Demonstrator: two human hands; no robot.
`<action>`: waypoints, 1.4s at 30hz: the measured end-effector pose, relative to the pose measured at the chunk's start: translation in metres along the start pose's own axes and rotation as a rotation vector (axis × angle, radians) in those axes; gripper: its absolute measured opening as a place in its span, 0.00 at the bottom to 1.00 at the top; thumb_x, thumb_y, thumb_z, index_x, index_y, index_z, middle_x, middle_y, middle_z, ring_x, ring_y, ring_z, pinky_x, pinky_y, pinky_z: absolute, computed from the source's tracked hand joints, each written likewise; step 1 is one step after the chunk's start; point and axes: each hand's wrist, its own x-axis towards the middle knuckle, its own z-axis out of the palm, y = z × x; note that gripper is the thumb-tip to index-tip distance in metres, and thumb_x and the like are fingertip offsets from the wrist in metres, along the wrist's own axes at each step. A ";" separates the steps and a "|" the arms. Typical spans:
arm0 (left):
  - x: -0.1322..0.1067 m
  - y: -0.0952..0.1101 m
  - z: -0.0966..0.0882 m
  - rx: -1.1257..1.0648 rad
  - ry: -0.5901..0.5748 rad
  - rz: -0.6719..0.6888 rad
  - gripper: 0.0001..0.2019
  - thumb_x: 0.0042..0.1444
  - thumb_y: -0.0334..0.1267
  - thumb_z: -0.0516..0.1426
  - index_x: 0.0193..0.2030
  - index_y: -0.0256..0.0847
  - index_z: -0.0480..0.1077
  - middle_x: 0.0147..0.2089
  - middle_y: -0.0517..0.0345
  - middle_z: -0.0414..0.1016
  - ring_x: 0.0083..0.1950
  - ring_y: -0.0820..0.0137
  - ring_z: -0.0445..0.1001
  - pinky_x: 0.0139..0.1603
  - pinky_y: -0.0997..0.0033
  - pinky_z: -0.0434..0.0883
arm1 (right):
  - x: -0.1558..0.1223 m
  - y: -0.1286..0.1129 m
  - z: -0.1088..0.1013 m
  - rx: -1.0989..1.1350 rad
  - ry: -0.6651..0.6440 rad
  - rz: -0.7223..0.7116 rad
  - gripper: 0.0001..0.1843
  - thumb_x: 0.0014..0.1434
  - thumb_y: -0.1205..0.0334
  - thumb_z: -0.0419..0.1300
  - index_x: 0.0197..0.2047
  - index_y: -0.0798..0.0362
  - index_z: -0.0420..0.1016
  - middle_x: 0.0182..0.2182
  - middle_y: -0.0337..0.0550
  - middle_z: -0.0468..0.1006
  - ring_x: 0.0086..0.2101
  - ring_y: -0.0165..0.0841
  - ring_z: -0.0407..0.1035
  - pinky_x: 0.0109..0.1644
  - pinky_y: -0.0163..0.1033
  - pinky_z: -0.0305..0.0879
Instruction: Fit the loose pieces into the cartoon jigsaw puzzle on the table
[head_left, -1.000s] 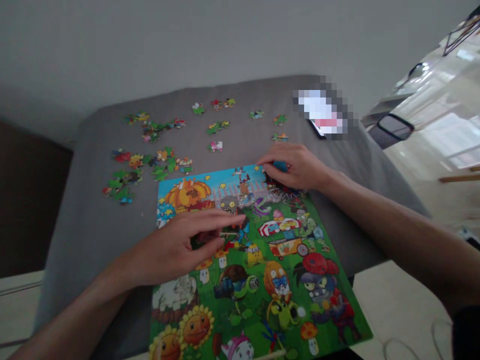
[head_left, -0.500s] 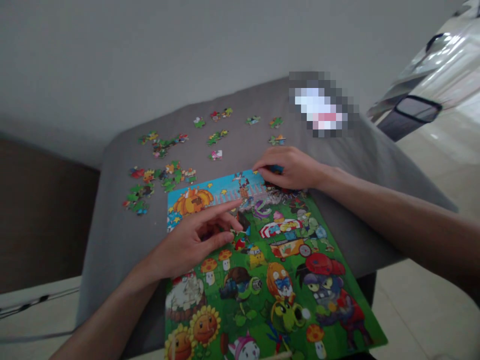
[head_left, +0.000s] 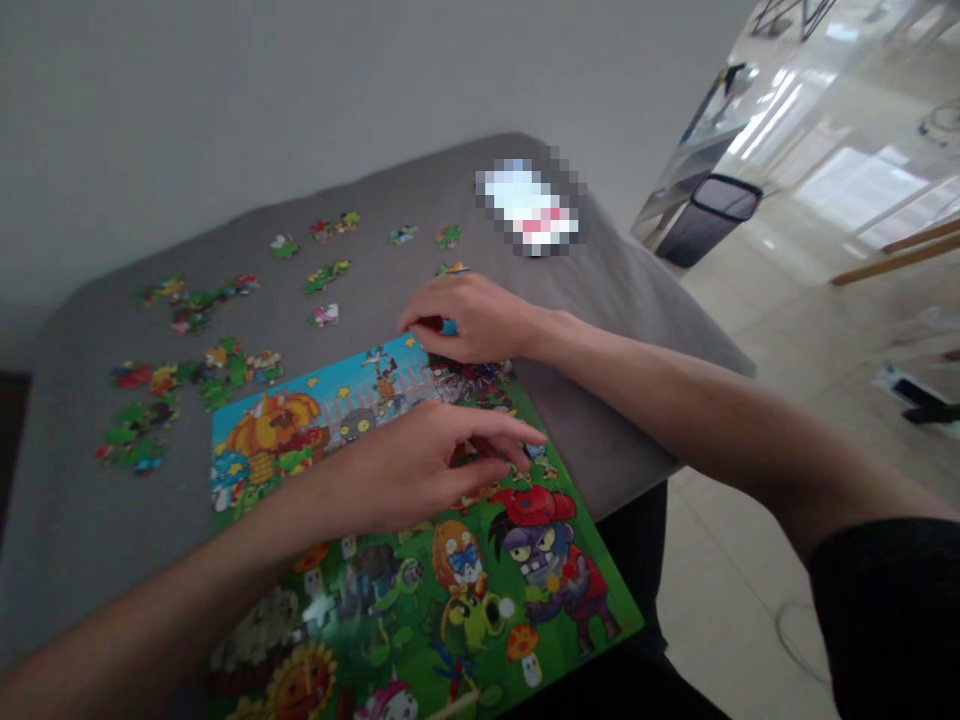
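Note:
A colourful cartoon jigsaw puzzle (head_left: 517,610) lies on the grey cloth-covered table, its near end reaching towards my lap. My left hand (head_left: 442,455) is over the middle of the picture, fingers stretched to the right and apart, holding nothing. At the puzzle's far edge, my right hand (head_left: 472,315) has its fingers curled, with thumb and forefinger close together. A bit of blue shows between them, but whatever they hold is hidden. Beyond the far edge lie a pink-and-white loose piece (head_left: 325,315) and a joined pair of green pieces (head_left: 326,276).
Joined clusters of pieces (head_left: 217,370) lie on the table's left. More loose pieces (head_left: 334,226) are spread along the back. A blurred-out bright phone-like object (head_left: 529,205) rests at the back right. A wall stands behind; a dark bin (head_left: 709,215) is on the floor at right.
My left hand has moved right across the picture, uncovering its left part. My right hand stays by the far edge, fingers still curled. The view has turned to the right.

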 end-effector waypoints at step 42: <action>0.034 -0.004 0.019 0.249 -0.097 0.332 0.15 0.67 0.23 0.56 0.55 0.39 0.78 0.53 0.55 0.83 0.52 0.69 0.81 0.52 0.73 0.73 | -0.001 -0.004 0.000 0.005 -0.023 -0.031 0.14 0.69 0.68 0.51 0.47 0.55 0.79 0.40 0.45 0.81 0.39 0.32 0.71 0.47 0.38 0.62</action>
